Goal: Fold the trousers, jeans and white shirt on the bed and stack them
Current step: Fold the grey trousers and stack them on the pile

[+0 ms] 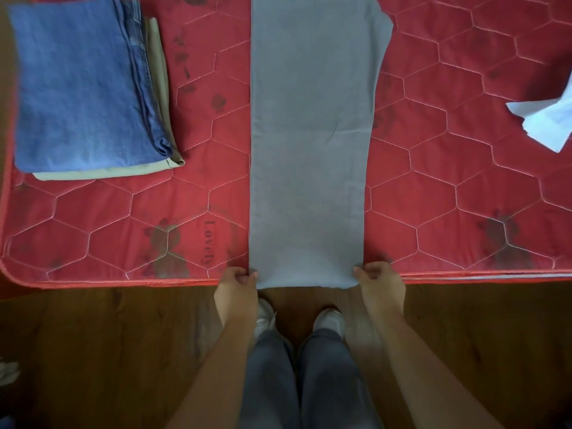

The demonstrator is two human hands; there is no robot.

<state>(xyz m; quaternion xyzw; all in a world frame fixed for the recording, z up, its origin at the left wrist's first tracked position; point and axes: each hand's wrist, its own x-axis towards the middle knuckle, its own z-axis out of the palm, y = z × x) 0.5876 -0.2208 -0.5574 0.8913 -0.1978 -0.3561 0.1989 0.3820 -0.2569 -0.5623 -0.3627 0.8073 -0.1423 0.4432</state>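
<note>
Grey trousers (309, 134) lie lengthwise down the middle of the red quilted bed (448, 181), folded leg on leg, their near hem hanging just over the bed's front edge. My left hand (237, 281) pinches the hem's left corner. My right hand (376, 278) pinches its right corner. At the far left, folded blue jeans (80, 85) rest on top of folded beige trousers (102, 173). A crumpled white shirt (548, 119) lies at the right edge of the view, partly cut off.
Brown wooden floor (93, 351) runs along the bed's front edge. My legs in grey trousers and white shoes stand directly below the hem. Bare mattress shows between the stack and the grey trousers, and between those and the shirt.
</note>
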